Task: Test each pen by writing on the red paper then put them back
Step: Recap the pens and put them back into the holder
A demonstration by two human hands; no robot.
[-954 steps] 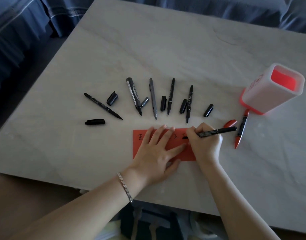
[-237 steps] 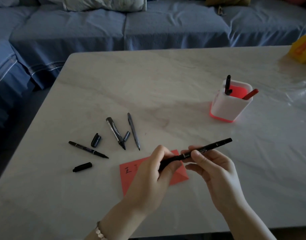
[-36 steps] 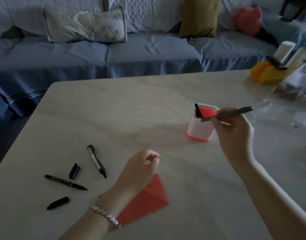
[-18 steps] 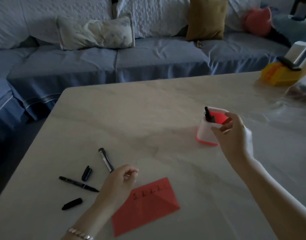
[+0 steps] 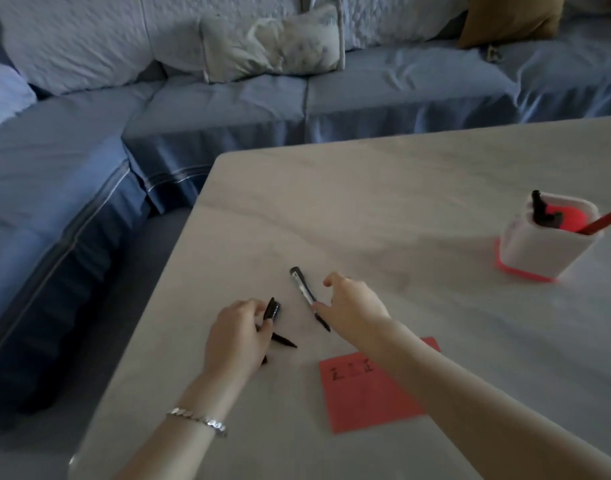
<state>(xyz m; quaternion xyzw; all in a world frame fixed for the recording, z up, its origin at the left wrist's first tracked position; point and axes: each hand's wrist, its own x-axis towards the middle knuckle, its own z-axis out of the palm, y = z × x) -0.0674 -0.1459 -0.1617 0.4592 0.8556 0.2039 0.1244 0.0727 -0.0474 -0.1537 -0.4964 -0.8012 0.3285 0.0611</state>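
L hand (image 5: 238,336) is curling its fingers round a black cap (image 5: 272,309) on the bench (image 5: 366,202), w/ a thin pen (image 5: 285,341) lying partly under the palm. R hand (image 5: 352,306) is hovering half open over a thick marker (image 5: 304,291), thumb touching its barrel, gripping nothing. Red paper (image 5: 366,396) is lying near the front edge, partly under the R forearm, w/ 3 marks showing. Holder (image 5: 536,254) is standing far R, holding black pens (image 5: 539,213) and 1 red pen (image 5: 598,223).

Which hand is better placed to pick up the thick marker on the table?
The right hand: it is open and empty, with its thumb at the marker. The left hand is farther from it and busy, pinching a black cap.
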